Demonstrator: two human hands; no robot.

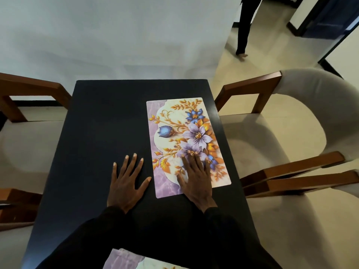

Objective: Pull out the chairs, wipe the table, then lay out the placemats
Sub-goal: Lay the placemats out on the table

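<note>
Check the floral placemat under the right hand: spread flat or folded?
Spread flat: the floral placemat lies unfolded on the black table, its four corners showing, the right hand flat on it.

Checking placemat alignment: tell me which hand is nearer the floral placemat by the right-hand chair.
Right. The right hand lies flat on the near end of the placemat; the left hand rests on the bare table just left of its edge.

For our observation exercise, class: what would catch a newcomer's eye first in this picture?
The flowered placemat on the right side of the dark table stands out most. The right hand lies flat on its near end, the left hand flat on the bare table beside it. A pale chair stands to the right.
</note>
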